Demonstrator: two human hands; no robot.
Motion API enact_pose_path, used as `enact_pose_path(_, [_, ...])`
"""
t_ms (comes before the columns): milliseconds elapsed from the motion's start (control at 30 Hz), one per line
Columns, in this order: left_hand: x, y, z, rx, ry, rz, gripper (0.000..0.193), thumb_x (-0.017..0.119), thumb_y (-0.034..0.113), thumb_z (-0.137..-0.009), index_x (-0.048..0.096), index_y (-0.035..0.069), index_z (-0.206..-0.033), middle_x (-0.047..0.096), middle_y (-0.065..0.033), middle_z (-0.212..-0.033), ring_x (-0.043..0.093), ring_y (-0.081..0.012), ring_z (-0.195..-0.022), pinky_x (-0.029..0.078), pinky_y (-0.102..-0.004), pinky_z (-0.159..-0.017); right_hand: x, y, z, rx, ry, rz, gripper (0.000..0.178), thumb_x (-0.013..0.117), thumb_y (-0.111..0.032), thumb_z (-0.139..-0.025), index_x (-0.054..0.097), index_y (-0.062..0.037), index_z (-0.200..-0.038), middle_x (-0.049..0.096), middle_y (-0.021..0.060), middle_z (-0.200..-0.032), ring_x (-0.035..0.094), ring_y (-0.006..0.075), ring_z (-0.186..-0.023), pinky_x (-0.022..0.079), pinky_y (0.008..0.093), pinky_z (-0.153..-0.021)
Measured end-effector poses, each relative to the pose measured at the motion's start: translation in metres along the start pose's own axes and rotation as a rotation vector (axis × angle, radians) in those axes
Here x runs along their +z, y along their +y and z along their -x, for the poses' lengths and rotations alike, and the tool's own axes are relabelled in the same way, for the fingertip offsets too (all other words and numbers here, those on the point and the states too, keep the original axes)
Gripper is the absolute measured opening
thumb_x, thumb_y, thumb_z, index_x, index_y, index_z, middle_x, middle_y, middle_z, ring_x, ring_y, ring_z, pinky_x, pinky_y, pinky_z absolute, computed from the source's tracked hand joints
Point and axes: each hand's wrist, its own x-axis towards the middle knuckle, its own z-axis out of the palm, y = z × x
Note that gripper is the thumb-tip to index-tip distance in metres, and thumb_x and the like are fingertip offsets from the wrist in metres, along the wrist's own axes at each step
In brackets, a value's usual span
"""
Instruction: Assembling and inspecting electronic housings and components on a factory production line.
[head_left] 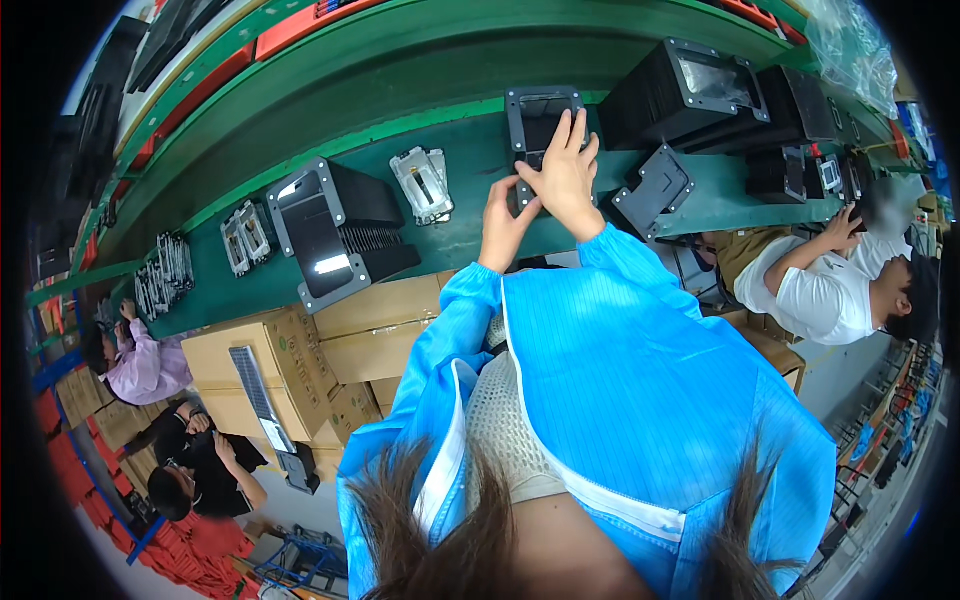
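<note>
A black frame-like panel (514,118) with a dark glossy rectangular window and small round corner holes lies on the green bench in front of me. My right hand (566,180) rests across its right side and lower part, palm down, fingers stretched out. At the panel's lower left corner, my left hand (508,222) has its index finger and thumb bent around the edge. Both hands hide the panel's lower end. Just right of them lies a flat black part with cut-outs (655,190). To the left are stacked silver metal plates (422,186).
Black frames form a stack (335,215) at left and a block (665,95) at right. More silver plates (246,238) and thin metal strips (165,275) lie farther left. Cardboard boxes (265,365) stand below the bench. A person in white (820,285) works at right; others sit at left.
</note>
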Motion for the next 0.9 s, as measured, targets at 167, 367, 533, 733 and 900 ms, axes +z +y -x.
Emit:
enact_pose_path(167, [0.001, -0.001, 0.0, -0.19, 0.008, 0.451, 0.044, 0.073, 0.012, -0.079, 0.052, -0.001, -0.116, 0.056, -0.0107, -0.113, 0.055, -0.0205, -0.107, 0.045, -0.0348, -0.088, -0.001, -0.001, -0.015, 0.069, -0.143, -0.173, 0.104, 0.078, -0.024, -0.063, 0.018, -0.0008, -0.144, 0.004, 0.0242, -0.15, 0.023, 0.0564, -0.123, 0.037, 0.0586, -0.096])
enact_pose_path(367, [0.0, 0.001, -0.001, -0.245, -0.011, 0.388, 0.044, 0.071, 0.008, -0.08, 0.051, 0.001, -0.119, 0.059, -0.0078, -0.113, 0.054, -0.0158, -0.108, 0.041, -0.0338, -0.095, -0.006, -0.005, -0.02, 0.15, -0.178, -0.193, 0.102, 0.077, -0.022, -0.06, 0.022, -0.0001, -0.143, 0.004, 0.0224, -0.15, 0.023, 0.0521, -0.126, 0.037, 0.0508, -0.1])
enact_pose_path(533, [-0.01, -0.001, 0.002, -0.218, -0.026, 0.505, 0.043, 0.069, 0.009, -0.082, 0.051, -0.001, -0.12, 0.059, -0.0081, -0.114, 0.054, -0.0167, -0.11, 0.039, -0.0334, -0.099, -0.005, 0.038, -0.035, 0.017, -0.184, -0.635, 0.09, 0.072, -0.022, -0.065, 0.03, 0.0005, -0.141, 0.012, 0.0216, -0.151, 0.036, 0.0365, -0.126, 0.038, 0.0369, -0.101])
enact_pose_path(733, [-0.045, 0.009, 0.026, -0.151, 0.109, 0.704, 0.023, 0.053, 0.012, -0.091, 0.058, 0.001, -0.111, 0.058, -0.0084, -0.11, 0.056, -0.0176, -0.104, 0.043, -0.0301, -0.092, -0.046, 0.057, -0.026, 0.087, -0.386, -1.011, 0.044, 0.053, -0.019, -0.087, 0.051, 0.0026, -0.126, 0.06, 0.0124, -0.112, 0.055, 0.0169, -0.098, 0.042, 0.0271, -0.088])
enact_pose_path(900, [-0.064, -0.003, 0.053, -0.156, 0.053, 0.723, 0.022, 0.042, 0.012, -0.095, 0.059, 0.0, -0.1, 0.058, -0.0041, -0.09, 0.055, -0.0129, -0.084, 0.044, -0.0256, -0.076, -0.036, 0.09, -0.013, -0.012, -0.031, -0.601, 0.029, 0.047, -0.023, -0.097, 0.058, 0.0022, -0.108, 0.06, 0.0041, -0.084, 0.051, 0.0088, -0.078, 0.042, 0.0253, -0.07])
